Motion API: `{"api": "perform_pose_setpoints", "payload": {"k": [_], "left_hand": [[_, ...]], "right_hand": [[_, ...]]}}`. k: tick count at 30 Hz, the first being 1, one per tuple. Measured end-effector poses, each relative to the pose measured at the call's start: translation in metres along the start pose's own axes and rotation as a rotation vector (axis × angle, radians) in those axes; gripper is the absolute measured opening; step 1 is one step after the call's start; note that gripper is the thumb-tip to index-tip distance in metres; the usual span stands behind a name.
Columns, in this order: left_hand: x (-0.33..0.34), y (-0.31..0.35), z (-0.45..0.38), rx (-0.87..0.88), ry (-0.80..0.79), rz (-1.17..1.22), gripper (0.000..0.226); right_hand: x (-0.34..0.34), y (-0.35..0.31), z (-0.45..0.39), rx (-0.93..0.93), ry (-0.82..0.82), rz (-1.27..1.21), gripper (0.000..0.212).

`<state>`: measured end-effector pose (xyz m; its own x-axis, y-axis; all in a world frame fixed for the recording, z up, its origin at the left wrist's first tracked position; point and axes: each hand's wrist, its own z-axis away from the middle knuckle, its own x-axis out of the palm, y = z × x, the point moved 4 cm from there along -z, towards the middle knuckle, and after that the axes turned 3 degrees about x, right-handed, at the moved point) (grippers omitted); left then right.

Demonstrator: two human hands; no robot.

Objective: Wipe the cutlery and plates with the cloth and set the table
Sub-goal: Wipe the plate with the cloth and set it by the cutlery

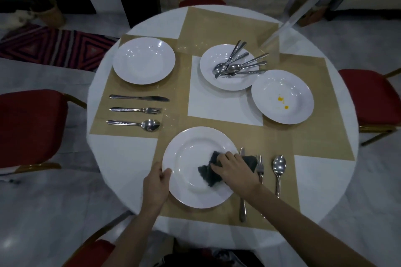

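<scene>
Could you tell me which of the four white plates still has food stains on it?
The plate at the right: it alone has orange spots in its well, beside the plate holding loose cutlery.

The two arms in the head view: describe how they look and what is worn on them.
Both forearms are bare from where they enter the bottom of the frame; no sleeves show. The left hand and right hand are bare too: no gloves, and no watch, bracelet or ring that I can make out in this dim picture.

A dark grey cloth [209, 171] lies under the right grip [233, 168] on a white plate [191, 158]. Beyond the grip, another white plate [282, 96] bears orange spots. Tan mats [134, 128] cover the white desk [121, 158].
</scene>
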<state>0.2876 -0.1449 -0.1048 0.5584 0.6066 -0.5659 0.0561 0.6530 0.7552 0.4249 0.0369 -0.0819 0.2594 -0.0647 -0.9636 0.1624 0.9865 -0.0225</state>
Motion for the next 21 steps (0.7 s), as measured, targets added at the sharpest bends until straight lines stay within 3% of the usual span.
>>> {"api": "perform_pose_setpoints", "payload": {"k": [3,7,15,21], "left_hand": [[0.000,-0.001,0.000,0.022,-0.009,-0.004,0.010],[-0.002,0.002,-0.004,0.040,-0.050,-0.036,0.011],[0.002,0.006,0.000,0.061,-0.062,-0.098,0.008],[0.006,0.000,-0.002,0.005,-0.065,-0.080,0.003]], "right_hand": [[0.010,-0.046,0.012,-0.141,0.017,-0.143,0.050],[0.018,-0.080,-0.003,-0.134,0.054,-0.189,0.058],[-0.012,-0.036,-0.077,0.040,0.131,-0.162,0.047],[-0.026,0.009,-0.055,0.005,0.109,-0.018,0.045]]}}
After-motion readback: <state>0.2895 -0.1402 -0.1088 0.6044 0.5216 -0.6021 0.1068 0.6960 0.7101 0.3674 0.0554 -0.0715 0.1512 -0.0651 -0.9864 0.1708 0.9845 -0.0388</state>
